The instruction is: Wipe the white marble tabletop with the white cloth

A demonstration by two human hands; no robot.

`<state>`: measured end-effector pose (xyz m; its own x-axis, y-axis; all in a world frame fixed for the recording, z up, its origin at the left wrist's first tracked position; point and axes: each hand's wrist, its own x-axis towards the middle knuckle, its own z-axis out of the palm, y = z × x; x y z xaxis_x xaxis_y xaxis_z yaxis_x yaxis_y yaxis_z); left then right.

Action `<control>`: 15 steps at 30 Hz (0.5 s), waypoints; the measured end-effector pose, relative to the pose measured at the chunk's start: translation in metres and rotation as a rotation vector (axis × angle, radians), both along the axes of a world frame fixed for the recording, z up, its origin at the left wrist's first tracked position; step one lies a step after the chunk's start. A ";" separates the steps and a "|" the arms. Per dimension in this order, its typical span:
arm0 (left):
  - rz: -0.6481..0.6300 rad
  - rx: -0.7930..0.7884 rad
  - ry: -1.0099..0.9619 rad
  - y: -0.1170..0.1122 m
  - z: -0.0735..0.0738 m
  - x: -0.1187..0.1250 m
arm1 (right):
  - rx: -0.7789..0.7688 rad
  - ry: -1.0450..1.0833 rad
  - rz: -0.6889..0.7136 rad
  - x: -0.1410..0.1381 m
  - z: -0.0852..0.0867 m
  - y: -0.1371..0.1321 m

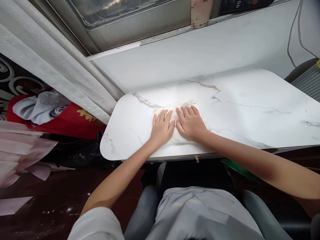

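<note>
At the far left, sheer pink fabric (22, 146) hangs in folds, cut off by the frame's edge. Behind it sits what looks like a red bag (75, 121) with a gold mark; crumpled pale grey cloth (42, 106) lies in its mouth, and how deep it goes cannot be seen. A white curtain (62, 63) slants down in front of the bag's right part and reaches the rounded left end of a white, grey-veined table (250, 123).

Near the table's front edge, the left hand (162, 127) lies palm down on a thin white piece (178, 137), fingers extended and slightly spread. The right hand (190, 123) lies flat on the same piece, just beside the left, the two thumbs near each other. The hands cover much of the piece, and its pale outline merges with the tabletop, so its material is hard to tell.

Above, on the window ledge, stands a pink cup-like vessel (200, 15); its top is out of frame, so its contents cannot be seen. Further right, a dark device (242, 6) shows two zeros, its upper part cropped. At the right edge, a grey ribbed object (307, 81) is only partly visible.
</note>
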<state>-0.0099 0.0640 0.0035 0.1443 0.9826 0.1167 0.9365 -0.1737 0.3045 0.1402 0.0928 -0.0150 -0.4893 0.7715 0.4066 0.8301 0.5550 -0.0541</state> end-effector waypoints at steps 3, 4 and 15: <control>-0.007 -0.008 0.006 -0.028 0.000 -0.001 | 0.017 -0.019 0.013 0.001 0.001 -0.027; -0.011 -0.005 0.004 -0.037 0.000 -0.002 | 0.022 -0.027 0.018 0.002 0.001 -0.035; -0.014 0.009 0.011 -0.073 0.000 -0.014 | 0.059 -0.114 0.098 -0.011 0.008 -0.064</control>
